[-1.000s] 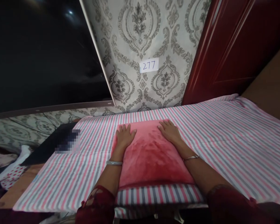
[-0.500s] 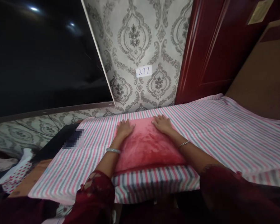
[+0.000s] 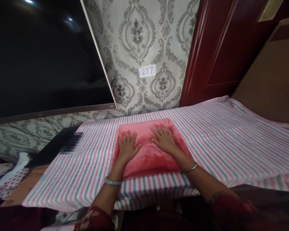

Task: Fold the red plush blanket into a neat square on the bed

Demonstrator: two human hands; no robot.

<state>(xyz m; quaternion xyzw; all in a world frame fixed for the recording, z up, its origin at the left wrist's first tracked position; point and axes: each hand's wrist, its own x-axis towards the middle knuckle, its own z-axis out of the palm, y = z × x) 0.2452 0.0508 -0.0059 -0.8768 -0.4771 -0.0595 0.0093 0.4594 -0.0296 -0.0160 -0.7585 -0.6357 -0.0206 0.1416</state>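
Note:
A plush, pinkish-red piece (image 3: 144,160), like a folded fleece or a flat cushion, lies on a striped cloth (image 3: 214,134) of pink, grey and white. My left hand (image 3: 128,147) rests flat on its left half, fingers spread. On its right half my right hand (image 3: 164,140) also lies palm down with the fingers apart. Neither hand grips anything. The wrists carry a pale bangle (image 3: 112,181) on the left and a thin metal bracelet (image 3: 192,167) on the right.
A large dark television screen (image 3: 43,57) stands at the left against the patterned wallpaper, which bears a "277" label (image 3: 147,71). To the right are a dark red door (image 3: 214,48) and a brown cardboard panel (image 3: 272,77). Polka-dot fabric (image 3: 13,183) lies at the lower left.
Both hands have slid back toward me across the plush piece, from its far edge to its middle. Its far edge now shows uncovered, and the fingers are spread wider.

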